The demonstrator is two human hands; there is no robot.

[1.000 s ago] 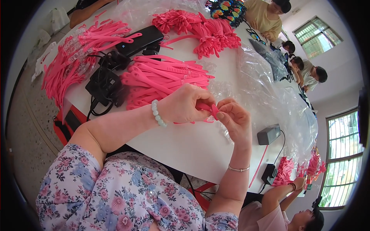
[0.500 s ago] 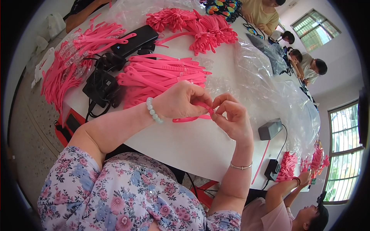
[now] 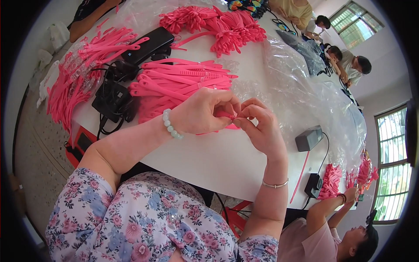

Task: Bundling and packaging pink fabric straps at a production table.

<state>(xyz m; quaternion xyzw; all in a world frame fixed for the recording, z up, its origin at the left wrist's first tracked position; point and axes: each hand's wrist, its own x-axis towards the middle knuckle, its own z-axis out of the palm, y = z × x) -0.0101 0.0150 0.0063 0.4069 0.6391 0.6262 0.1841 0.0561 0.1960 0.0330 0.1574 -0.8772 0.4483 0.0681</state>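
Both my hands meet over the near part of the white table, closed in a pinch on one pink rubber strap (image 3: 225, 115). My left hand (image 3: 198, 111) grips it from the left, thumb and fingers curled together. Against its tips, my right hand (image 3: 262, 129) pinches the strap's end between thumb and forefinger. The fingers hide most of this strap, and any small part between the tips cannot be made out. Just beyond my left hand lies a stack of pink straps (image 3: 181, 78), a few with clear plastic clips on them.
Tangled pink straps with clear clips (image 3: 83, 65) hang over the table's left edge. A black case (image 3: 148, 43) and black adapters (image 3: 114, 98) stand beside them. Bundled straps (image 3: 218, 28) lie at the back. Clear plastic sheeting (image 3: 301, 83) and a grey box (image 3: 308, 139) are right; several people sit around.
My hands have come slightly closer together, and less of the held strap shows below them. The whole view has shifted a little.
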